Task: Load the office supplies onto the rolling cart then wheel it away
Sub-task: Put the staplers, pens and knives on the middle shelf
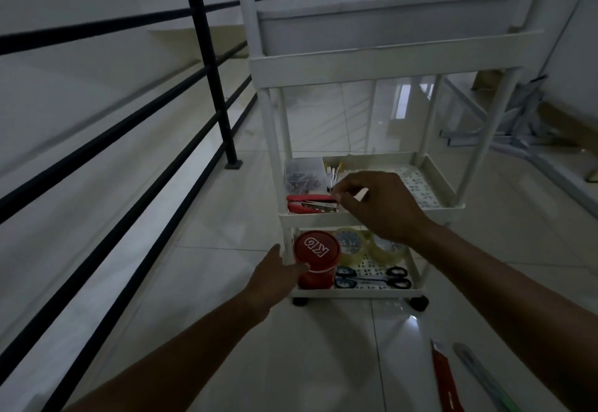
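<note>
The light is dim and grey-blue, and the whole frame is underexposed. The glossy pale floor tiles [323,363] carry a small white glare patch just beside a black caster [419,303] and soft window reflections farther back. Only the red plastic stapler [310,203] and red round tub [316,257] keep their colour. The black metal railing [207,65] bows and smears toward the left edge.
</note>
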